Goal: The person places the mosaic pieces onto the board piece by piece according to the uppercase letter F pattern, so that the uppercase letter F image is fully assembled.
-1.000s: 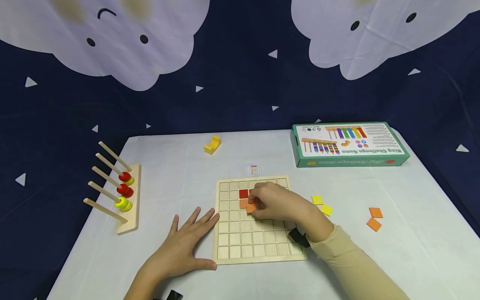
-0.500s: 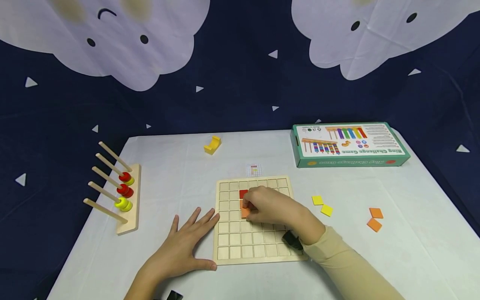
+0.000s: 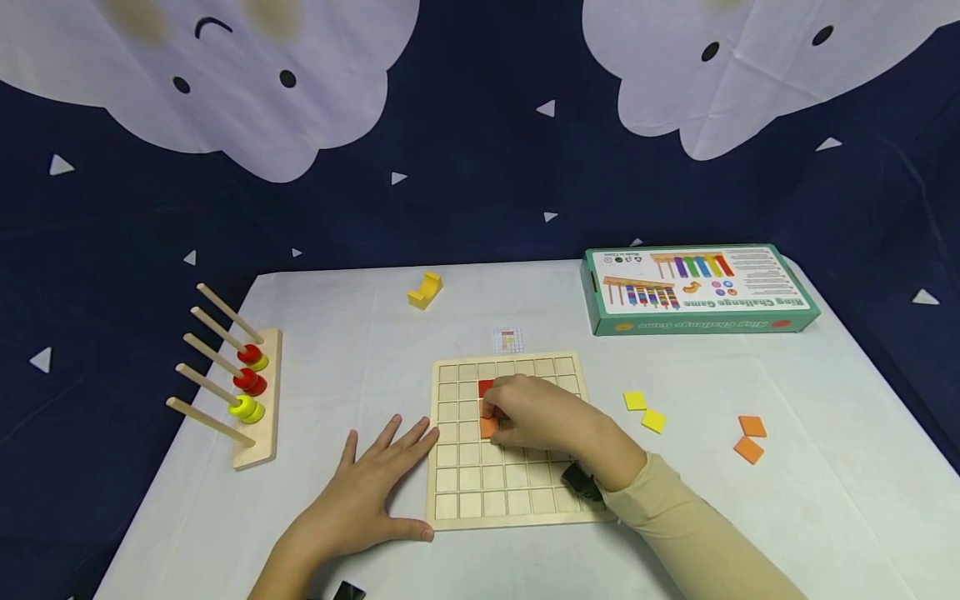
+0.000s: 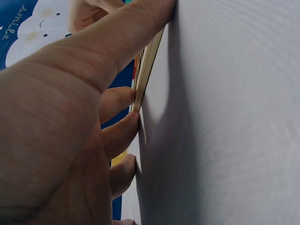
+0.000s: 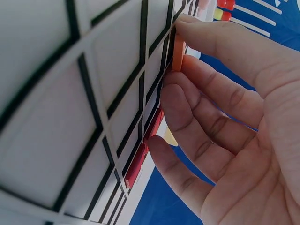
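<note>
A square wooden grid board (image 3: 517,502) lies on the white table. My right hand (image 3: 551,417) is over its upper middle and pinches an orange square tile (image 3: 488,427) between thumb and finger. In the right wrist view that orange tile (image 5: 177,52) stands edge-on at the grid cells. Above it in the head view a red tile (image 3: 486,388) sits in a cell; the hand covers the cells to the right. The left hand (image 3: 367,492) rests with spread fingers at the board's left side, and fingertips (image 4: 133,119) touch its edge in the left wrist view.
Right of the board lie two yellow tiles (image 3: 643,410) and two orange tiles (image 3: 750,439). A small pattern card (image 3: 508,340) is behind the board. A ring peg stand (image 3: 258,417) stands left, a yellow curved block (image 3: 425,291) at the back, a green game box (image 3: 701,290) back right.
The right hand has moved left and slightly nearer with the orange tile, down to the cell below the earlier orange one. The left hand has stayed in place.
</note>
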`<state>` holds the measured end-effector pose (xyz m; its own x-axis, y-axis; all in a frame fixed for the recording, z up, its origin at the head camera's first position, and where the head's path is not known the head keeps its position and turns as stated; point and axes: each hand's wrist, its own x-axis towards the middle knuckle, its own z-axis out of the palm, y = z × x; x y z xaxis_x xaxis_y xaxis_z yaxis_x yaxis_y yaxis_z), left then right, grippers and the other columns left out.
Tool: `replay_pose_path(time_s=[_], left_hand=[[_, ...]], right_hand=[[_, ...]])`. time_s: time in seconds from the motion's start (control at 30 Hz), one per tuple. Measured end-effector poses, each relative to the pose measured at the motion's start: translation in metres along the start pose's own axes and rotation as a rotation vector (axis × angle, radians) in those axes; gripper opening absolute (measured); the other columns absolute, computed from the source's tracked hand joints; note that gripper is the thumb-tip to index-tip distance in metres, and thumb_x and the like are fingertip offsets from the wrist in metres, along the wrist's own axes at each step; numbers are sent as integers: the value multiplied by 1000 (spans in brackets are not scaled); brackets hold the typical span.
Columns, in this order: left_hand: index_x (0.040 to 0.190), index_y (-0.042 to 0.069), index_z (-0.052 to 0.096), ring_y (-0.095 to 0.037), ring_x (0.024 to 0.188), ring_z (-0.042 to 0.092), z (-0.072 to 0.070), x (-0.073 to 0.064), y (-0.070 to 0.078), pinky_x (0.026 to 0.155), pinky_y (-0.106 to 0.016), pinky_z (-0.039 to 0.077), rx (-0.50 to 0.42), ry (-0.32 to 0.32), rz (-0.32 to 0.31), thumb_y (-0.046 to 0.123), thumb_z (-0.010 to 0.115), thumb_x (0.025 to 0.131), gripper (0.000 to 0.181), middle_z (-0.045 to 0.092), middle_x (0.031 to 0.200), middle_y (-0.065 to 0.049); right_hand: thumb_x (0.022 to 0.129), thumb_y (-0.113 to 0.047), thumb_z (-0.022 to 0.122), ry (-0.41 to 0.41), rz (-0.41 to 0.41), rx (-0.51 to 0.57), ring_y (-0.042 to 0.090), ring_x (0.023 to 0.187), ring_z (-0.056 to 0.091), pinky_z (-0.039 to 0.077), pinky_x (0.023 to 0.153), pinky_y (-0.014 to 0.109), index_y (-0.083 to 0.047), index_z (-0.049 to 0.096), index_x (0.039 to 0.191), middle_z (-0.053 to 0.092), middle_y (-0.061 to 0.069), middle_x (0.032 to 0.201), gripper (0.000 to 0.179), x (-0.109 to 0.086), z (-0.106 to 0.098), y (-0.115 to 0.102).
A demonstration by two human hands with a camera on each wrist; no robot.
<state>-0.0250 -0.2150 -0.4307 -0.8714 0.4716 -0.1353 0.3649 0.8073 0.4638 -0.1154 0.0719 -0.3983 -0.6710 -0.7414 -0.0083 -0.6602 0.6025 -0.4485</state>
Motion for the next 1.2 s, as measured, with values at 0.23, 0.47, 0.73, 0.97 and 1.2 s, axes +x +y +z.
replay_pose_path(time_s=[0.23,0.47,0.73,0.97,1.2], left_hand=[[169,34,36,-39,167,23,-1,0,0,117,-90,8,-2,4,6,72,87,70,117,34,176,8],[169,34,36,-39,167,22,-1,0,0,118,-90,7,-10,0,2,72,87,70,118,34,176,9],[169,35,36,-38,167,21,-1,1,0,118,-90,6,-17,-5,-6,72,88,69,118,33,176,10],[169,36,35,-38,168,21,-1,1,0,118,-90,6,-18,-8,-6,72,87,70,118,32,176,10],[169,35,36,-39,167,22,-2,0,0,118,-90,6,-16,-7,-6,72,87,70,117,33,176,10]], right_hand=[[90,-12,83,0,-7,5,5,74,50,46,69,20,-10,74,88,66,-1,86,10,0,0,0],[91,-12,83,-2,-10,11,5,74,50,45,68,20,-11,73,86,65,-1,84,11,0,0,0],[91,-12,84,-7,-8,-6,6,72,49,45,67,20,-10,74,87,65,-1,84,11,1,0,-1],[91,-13,84,-7,-3,-20,6,72,50,46,68,20,-10,74,86,65,-2,84,11,1,1,-1],[91,-13,84,-9,-1,-16,6,72,49,46,67,21,-11,74,87,64,-2,84,12,1,1,-1]])
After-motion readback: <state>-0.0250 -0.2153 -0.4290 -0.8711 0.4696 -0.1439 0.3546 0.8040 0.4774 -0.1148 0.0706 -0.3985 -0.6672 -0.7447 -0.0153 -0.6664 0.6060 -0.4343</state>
